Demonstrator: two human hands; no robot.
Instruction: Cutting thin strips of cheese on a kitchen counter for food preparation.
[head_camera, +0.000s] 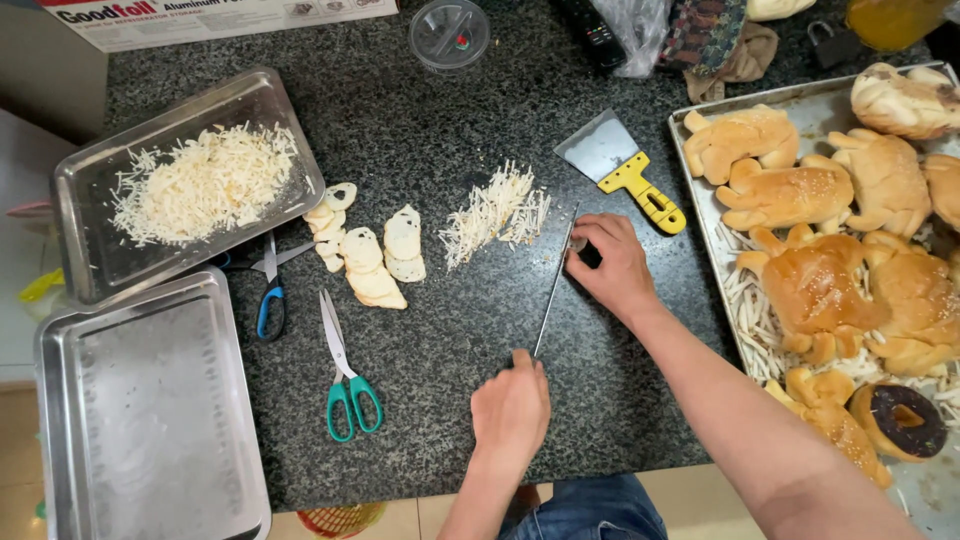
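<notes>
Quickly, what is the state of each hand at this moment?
Left hand: closed on the handle of the long knife.
Right hand: fingers curled, pressing on the knife's blade near its tip.

Long thin knife (555, 285) lies edge-down on dark speckled counter, w/ shredded pale strips (495, 212) just left of tip.

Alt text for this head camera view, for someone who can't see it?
Two hands hold a long knife on a dark counter: left hand at the handle, right hand at the tip, beside shredded strips.
</notes>
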